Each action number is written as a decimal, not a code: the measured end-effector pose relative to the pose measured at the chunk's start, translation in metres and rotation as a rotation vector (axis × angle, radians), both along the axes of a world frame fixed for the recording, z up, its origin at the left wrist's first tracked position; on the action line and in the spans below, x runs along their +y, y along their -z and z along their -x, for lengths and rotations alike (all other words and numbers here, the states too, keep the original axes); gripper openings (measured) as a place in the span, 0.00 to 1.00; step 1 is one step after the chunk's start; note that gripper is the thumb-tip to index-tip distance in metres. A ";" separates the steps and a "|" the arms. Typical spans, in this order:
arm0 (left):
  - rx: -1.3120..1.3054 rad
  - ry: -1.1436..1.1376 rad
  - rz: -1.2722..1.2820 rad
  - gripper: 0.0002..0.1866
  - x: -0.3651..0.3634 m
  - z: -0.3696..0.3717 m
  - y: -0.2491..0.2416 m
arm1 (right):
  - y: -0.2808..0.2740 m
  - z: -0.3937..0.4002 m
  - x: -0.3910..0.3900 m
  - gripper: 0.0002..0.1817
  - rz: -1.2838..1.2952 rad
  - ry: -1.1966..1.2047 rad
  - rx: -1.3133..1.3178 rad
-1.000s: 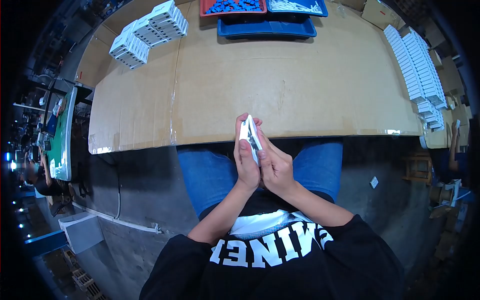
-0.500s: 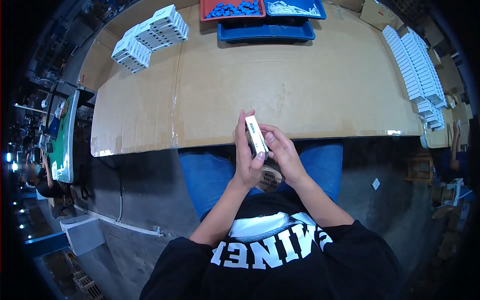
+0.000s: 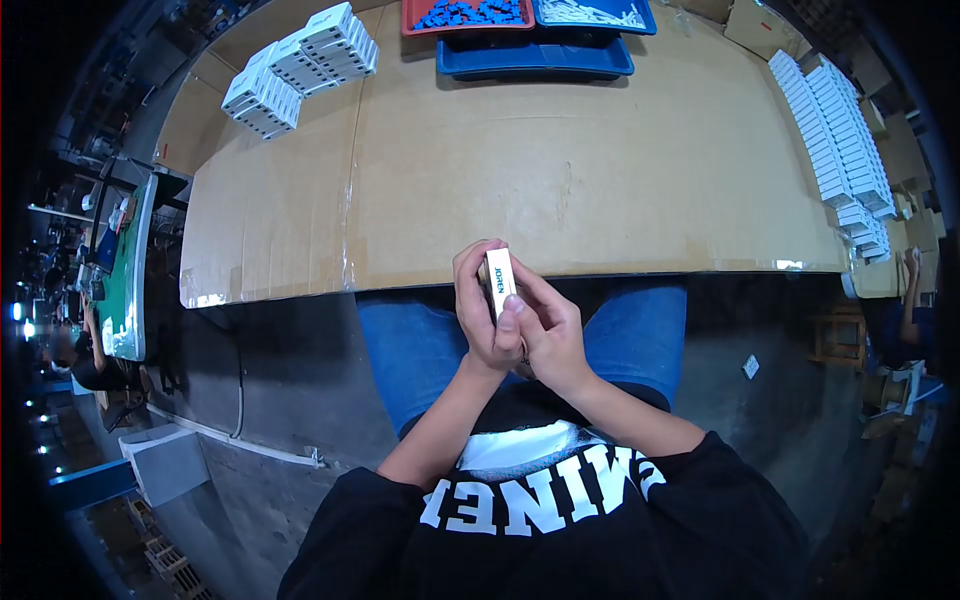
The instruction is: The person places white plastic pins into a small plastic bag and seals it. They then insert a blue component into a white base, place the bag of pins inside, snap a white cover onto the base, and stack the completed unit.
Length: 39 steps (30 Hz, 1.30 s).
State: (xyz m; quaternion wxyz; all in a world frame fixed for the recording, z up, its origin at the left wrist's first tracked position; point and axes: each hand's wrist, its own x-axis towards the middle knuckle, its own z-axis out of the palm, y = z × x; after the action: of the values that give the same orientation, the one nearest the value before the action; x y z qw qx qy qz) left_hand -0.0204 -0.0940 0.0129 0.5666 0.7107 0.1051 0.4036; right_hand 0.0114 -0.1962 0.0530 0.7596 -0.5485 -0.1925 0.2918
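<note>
A slim white rectangular casing [image 3: 500, 281] with dark green lettering along its narrow side is held over my lap, just in front of the table edge. My left hand [image 3: 476, 312] wraps around it from the left, fingers behind its far end. From the other side my right hand [image 3: 556, 335] closes on it, thumb pressed on its near end. Much of the casing is hidden by my fingers and palms.
The cardboard-covered table [image 3: 580, 190] spreads ahead. Stacked white casings [image 3: 300, 70] stand at its back left, with long rows of white pieces [image 3: 832, 140] at right. A red tray [image 3: 410, 28] of blue parts, a blue tray [image 3: 648, 20] of white parts and another blue tray [image 3: 535, 72] sit at the back.
Both hands have drawn slightly closer to my body with the casing, which stands more upright in view. My right hand has closed in, its thumb now on the casing's printed side.
</note>
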 end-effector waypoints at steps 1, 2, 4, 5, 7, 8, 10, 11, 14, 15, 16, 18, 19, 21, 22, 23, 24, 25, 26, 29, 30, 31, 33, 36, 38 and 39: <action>-0.061 -0.006 0.030 0.47 -0.001 -0.001 0.001 | 0.001 0.001 0.000 0.31 0.000 0.001 0.000; -0.085 -0.003 0.080 0.46 -0.002 0.000 0.001 | 0.003 0.002 0.001 0.30 0.001 0.015 -0.062; -0.091 -0.009 0.085 0.46 -0.004 0.000 -0.001 | 0.003 0.004 0.002 0.29 0.002 0.031 -0.123; -0.096 -0.018 0.089 0.46 -0.005 0.000 -0.001 | 0.001 0.005 0.002 0.28 0.013 0.044 -0.157; -0.097 -0.010 0.097 0.46 -0.004 0.001 -0.001 | 0.001 0.005 0.002 0.27 0.026 0.058 -0.192; -0.098 -0.004 0.103 0.46 -0.004 0.001 -0.002 | 0.004 0.005 0.002 0.26 0.022 0.056 -0.195; -0.113 0.002 0.116 0.46 -0.004 0.001 -0.002 | 0.007 0.005 0.002 0.26 0.018 0.052 -0.197; -0.129 0.009 0.129 0.46 -0.005 0.001 -0.002 | 0.008 0.005 0.001 0.26 0.022 0.051 -0.227; -0.072 0.044 0.137 0.46 -0.003 0.005 0.000 | 0.008 0.004 0.000 0.25 0.024 0.050 -0.239; -0.073 0.044 0.136 0.46 -0.003 0.003 0.002 | 0.008 0.004 -0.001 0.26 0.022 0.049 -0.222; -0.057 0.032 0.126 0.47 -0.004 0.000 0.004 | 0.006 0.001 -0.001 0.26 0.021 0.049 -0.223; 0.018 0.053 0.059 0.54 -0.002 0.001 0.001 | 0.002 -0.009 -0.001 0.28 0.080 -0.004 -0.204; 0.017 0.048 0.059 0.54 -0.001 0.000 -0.003 | 0.008 -0.017 -0.005 0.33 0.095 -0.065 -0.185; 0.045 0.081 -0.086 0.58 0.001 -0.002 -0.008 | 0.002 -0.029 -0.012 0.35 0.126 -0.136 -0.179; 0.062 0.164 -0.190 0.60 0.012 -0.004 0.008 | 0.003 -0.036 -0.017 0.35 0.149 -0.176 -0.181; 0.063 0.164 -0.190 0.60 0.010 -0.002 0.015 | 0.002 -0.041 -0.021 0.33 0.158 -0.198 -0.187; 0.068 0.209 0.073 0.60 0.005 -0.001 0.008 | 0.001 -0.046 -0.026 0.35 0.230 -0.216 -0.290; 0.071 0.252 0.337 0.60 0.002 -0.001 0.000 | -0.001 -0.048 -0.028 0.37 0.301 -0.233 -0.394; 0.082 0.302 0.534 0.59 0.001 0.001 -0.008 | -0.004 -0.047 -0.028 0.37 0.302 -0.231 -0.393; 0.091 0.404 1.010 0.48 -0.001 0.002 -0.012 | -0.011 -0.046 -0.030 0.43 0.254 -0.131 -0.687; 0.093 0.405 1.011 0.48 -0.002 0.002 -0.018 | -0.010 -0.051 -0.031 0.45 0.295 -0.164 -0.845; 0.196 0.438 1.069 0.46 -0.005 0.003 -0.024 | -0.009 -0.055 -0.032 0.48 0.336 -0.199 -1.003; 0.301 0.470 1.127 0.43 -0.011 0.004 -0.038 | 0.001 -0.061 -0.034 0.50 0.338 -0.168 -1.042; 0.358 0.542 1.166 0.44 -0.016 0.005 -0.047 | 0.007 -0.069 -0.036 0.52 0.340 -0.138 -1.176; 0.343 0.527 1.173 0.43 -0.021 0.004 -0.045 | 0.005 -0.068 -0.034 0.51 0.295 -0.117 -1.150; 0.327 0.511 1.178 0.43 -0.021 0.004 -0.044 | 0.005 -0.068 -0.033 0.50 0.247 -0.096 -1.125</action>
State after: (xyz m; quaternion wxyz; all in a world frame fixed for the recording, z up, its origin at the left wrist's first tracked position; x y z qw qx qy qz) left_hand -0.0241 -0.1155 0.0567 0.9151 0.3366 0.2212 0.0185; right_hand 0.0794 -0.2288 0.0484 0.4566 -0.6945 -0.5559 0.0098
